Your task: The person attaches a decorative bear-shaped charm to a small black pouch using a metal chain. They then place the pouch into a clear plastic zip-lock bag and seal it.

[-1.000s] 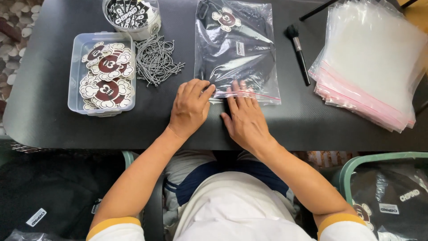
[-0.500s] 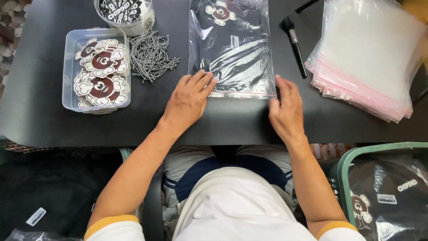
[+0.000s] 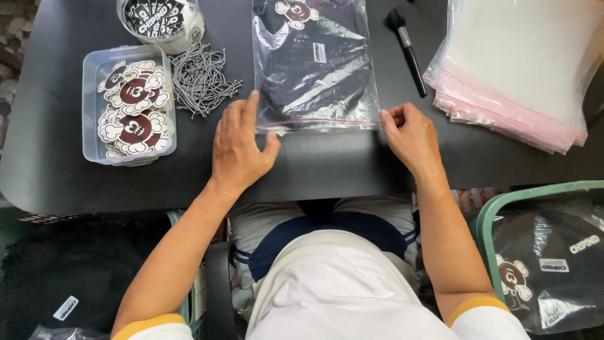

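A clear zip bag [image 3: 314, 63] with a folded black garment and a cartoon tag inside lies flat on the black table [image 3: 50, 164]. My left hand [image 3: 240, 146] rests with its fingers spread at the bag's near left corner, fingertips touching the zip edge. My right hand [image 3: 409, 135] pinches the near right corner of the bag's pink zip strip between thumb and fingers.
A clear tray [image 3: 91, 132] of cartoon cutout tags sits at the left, with a pile of ball chains [image 3: 201, 79] and a round tub of stickers [image 3: 163, 22] beside it. A black brush [image 3: 408, 47] and a stack of empty zip bags [image 3: 522, 69] lie right. A green basket [image 3: 503, 208] holds packed bags.
My right hand has slid right along the bag's zip edge to its right corner. My left hand has stayed at the left corner, lifting its fingers a little.
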